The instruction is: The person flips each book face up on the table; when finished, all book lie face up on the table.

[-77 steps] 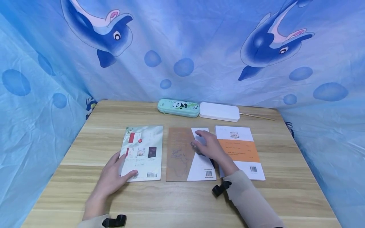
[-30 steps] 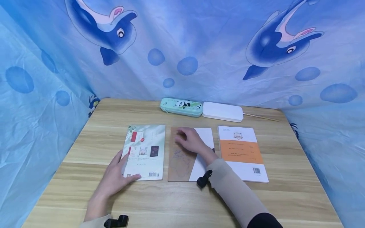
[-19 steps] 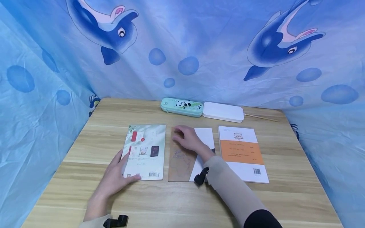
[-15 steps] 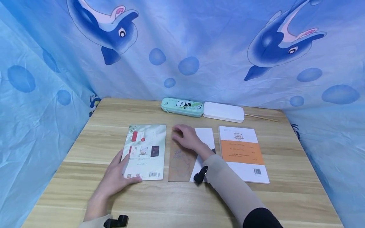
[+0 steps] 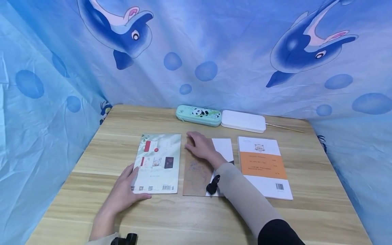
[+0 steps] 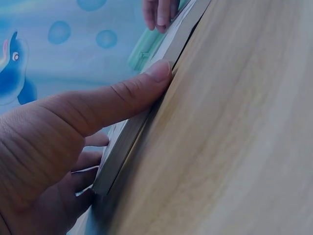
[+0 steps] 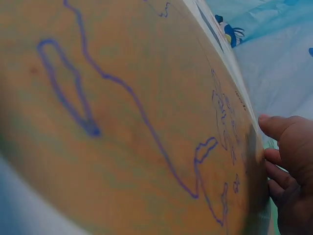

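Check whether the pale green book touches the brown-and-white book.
Apart: the head view shows tabletop between the pale green book and the brown-and-white book.

Across table (image 5: 171, 217), 3 in row: left book (image 5: 157, 175), middle book (image 5: 196, 183), right book (image 5: 263, 165), gaps between. Behind them, near table's far edge: pencil case (image 5: 198, 115), box (image 5: 243, 121) just right of it, stick (image 5: 284, 128) right of box, near far right corner.

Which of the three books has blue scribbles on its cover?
The middle book, brown and white, under the right hand; the pale left book and orange-banded right book show none.
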Action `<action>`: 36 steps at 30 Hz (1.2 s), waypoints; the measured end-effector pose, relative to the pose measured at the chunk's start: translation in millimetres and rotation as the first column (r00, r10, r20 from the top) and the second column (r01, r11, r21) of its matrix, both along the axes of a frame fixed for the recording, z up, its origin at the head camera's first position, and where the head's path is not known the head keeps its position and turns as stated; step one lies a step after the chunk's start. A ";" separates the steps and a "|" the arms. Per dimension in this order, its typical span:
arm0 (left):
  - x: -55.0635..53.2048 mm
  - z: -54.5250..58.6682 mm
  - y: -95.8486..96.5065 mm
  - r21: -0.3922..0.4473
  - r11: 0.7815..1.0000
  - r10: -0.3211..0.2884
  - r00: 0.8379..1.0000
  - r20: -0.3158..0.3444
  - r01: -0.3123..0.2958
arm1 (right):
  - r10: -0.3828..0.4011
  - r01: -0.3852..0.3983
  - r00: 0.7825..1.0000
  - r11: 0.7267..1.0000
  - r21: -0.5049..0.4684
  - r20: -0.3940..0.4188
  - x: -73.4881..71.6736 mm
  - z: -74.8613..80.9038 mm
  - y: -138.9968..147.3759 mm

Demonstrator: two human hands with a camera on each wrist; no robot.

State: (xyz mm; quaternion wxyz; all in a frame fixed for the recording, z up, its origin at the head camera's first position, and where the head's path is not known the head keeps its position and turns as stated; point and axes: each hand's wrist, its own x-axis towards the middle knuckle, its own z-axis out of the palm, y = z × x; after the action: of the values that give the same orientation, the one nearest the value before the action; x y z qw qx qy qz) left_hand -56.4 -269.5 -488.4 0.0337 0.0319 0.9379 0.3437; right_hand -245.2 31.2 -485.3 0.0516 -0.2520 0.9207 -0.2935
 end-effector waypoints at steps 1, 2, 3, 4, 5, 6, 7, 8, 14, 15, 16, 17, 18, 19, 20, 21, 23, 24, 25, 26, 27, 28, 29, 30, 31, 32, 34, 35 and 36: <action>0.1 -0.5 -0.3 0.006 1.000 0.002 1.000 0.000 -0.002 | 0.005 -0.005 1.000 1.000 0.004 -0.003 -1.0 -0.5 -0.8; 0.2 -1.0 -0.8 0.013 1.000 0.002 1.000 0.001 -0.002 | 0.012 -0.012 1.000 1.000 0.005 -0.006 -2.2 -1.1 -1.7; 0.4 -1.3 -1.4 0.019 1.000 0.002 1.000 0.003 -0.002 | 0.018 -0.018 1.000 1.000 0.005 -0.009 -3.3 -1.7 -2.7; 0.5 -1.7 -2.4 0.028 1.000 0.001 1.000 0.004 -0.002 | 0.020 -0.020 1.000 1.000 0.008 -0.009 -4.3 -2.1 -3.7; 0.7 -1.9 -3.2 0.034 0.999 0.001 1.000 0.003 -0.001 | 0.023 -0.022 1.000 1.000 0.010 -0.011 -5.6 -2.7 -4.6; 0.9 -2.1 -4.2 0.040 0.999 0.000 1.000 0.006 0.000 | 0.025 -0.025 1.000 1.000 0.010 -0.010 -6.6 -2.9 -5.7; 1.1 -2.1 -5.4 0.048 0.999 -0.002 1.000 0.010 0.001 | 0.026 -0.026 1.000 1.000 0.010 -0.008 -7.3 -3.1 -6.6; 1.3 -2.1 -6.6 0.053 0.999 -0.006 1.000 0.015 0.005 | 0.028 -0.028 1.000 1.000 0.012 -0.006 -8.0 -3.2 -7.6; 0.7 -1.5 -10.9 0.074 0.997 -0.012 1.000 0.026 0.010 | 0.027 -0.027 1.000 1.000 0.011 -0.004 -10.0 -2.2 -12.6; 0.6 -1.2 -11.1 0.074 0.997 -0.012 1.000 0.029 0.009 | 0.027 -0.027 1.000 1.000 0.010 -0.005 -10.2 -2.0 -13.3; 0.7 -0.7 -11.3 0.068 0.998 -0.007 1.000 0.028 0.005 | 0.026 -0.026 1.000 1.000 0.008 -0.003 -10.6 -1.8 -14.0; 1.0 -0.1 -11.3 0.066 0.998 0.000 1.000 0.027 -0.002 | 0.025 -0.025 1.000 1.000 0.006 -0.002 -10.9 -1.5 -14.6; 1.2 0.5 -11.4 0.058 0.998 0.009 1.000 0.016 -0.010 | 0.025 -0.025 1.000 1.000 0.006 -0.002 -11.3 -1.4 -15.2; 1.4 1.4 -11.6 0.052 0.998 0.017 1.000 0.007 -0.017 | 0.024 -0.024 1.000 1.000 0.006 -0.001 -11.7 -1.3 -15.6; 1.6 2.2 -11.8 0.046 0.999 0.027 1.000 -0.005 -0.027 | 0.024 -0.024 1.000 1.000 0.006 -0.001 -12.2 -1.2 -16.0; 1.9 3.0 -12.1 0.041 0.999 0.036 0.999 -0.015 -0.035 | 0.024 -0.024 1.000 1.000 0.005 0.002 -12.6 -1.0 -16.2; 2.7 4.5 -12.5 0.033 0.998 0.054 0.998 -0.033 -0.053 | 0.023 -0.023 1.000 1.000 0.006 0.008 -13.4 -1.1 -16.9; 3.2 5.0 -12.5 0.031 0.998 0.058 0.998 -0.036 -0.057 | 0.024 -0.024 1.000 1.000 0.010 0.012 -13.7 -1.3 -17.2; 3.6 5.5 -12.8 0.032 0.998 0.062 0.998 -0.033 -0.061 | 0.028 -0.028 1.000 1.000 0.012 0.013 -14.2 -1.8 -17.7; 4.3 5.8 -12.8 0.033 0.997 0.066 0.997 -0.027 -0.065 | 0.036 -0.036 0.999 0.999 0.015 0.014 -14.5 -2.0 -18.1; 4.6 6.0 -12.6 0.035 0.997 0.069 0.997 -0.021 -0.068 | 0.046 -0.046 0.999 0.999 0.021 0.011 -15.0 -2.1 -18.3; 4.9 6.1 -12.5 0.037 0.997 0.073 0.997 -0.016 -0.072 | 0.058 -0.058 0.998 0.998 0.027 0.005 -15.6 -2.1 -18.7; 5.1 6.0 -12.5 0.039 0.996 0.074 0.997 -0.013 -0.074 | 0.072 -0.072 0.997 0.997 0.032 0.002 -16.0 -1.7 -19.1; 5.3 5.6 -12.6 0.041 0.996 0.075 0.997 -0.014 -0.075 | 0.084 -0.084 0.996 0.996 0.037 0.000 -16.2 -1.1 -19.6; 5.4 5.3 -12.8 0.040 0.996 0.076 0.997 -0.015 -0.076 | 0.093 -0.093 0.996 0.995 0.038 0.000 -16.1 -0.7 -20.1; 5.4 4.8 -12.9 0.040 0.996 0.076 0.997 -0.017 -0.075 | 0.101 -0.101 0.995 0.994 0.041 0.001 -15.7 0.3 -20.5; 5.4 3.6 -13.5 0.036 0.997 0.073 0.997 -0.024 -0.072 | 0.096 -0.097 0.995 0.995 0.031 0.017 -14.4 2.3 -21.2; 5.3 3.1 -13.6 0.034 0.997 0.071 0.997 -0.026 -0.070 | 0.085 -0.086 0.996 0.996 0.019 0.030 -13.5 3.3 -21.2; 5.2 2.7 -13.7 0.032 0.997 0.069 0.997 -0.028 -0.068 | 0.074 -0.074 0.997 0.997 0.001 0.036 -12.9 3.6 -21.3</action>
State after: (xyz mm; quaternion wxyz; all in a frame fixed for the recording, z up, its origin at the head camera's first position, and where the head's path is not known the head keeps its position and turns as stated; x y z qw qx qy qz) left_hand -51.2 -283.2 -485.7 0.0078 0.0053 0.9334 0.3586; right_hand -258.0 9.9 -481.7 0.0793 -0.2805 0.9101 -0.2946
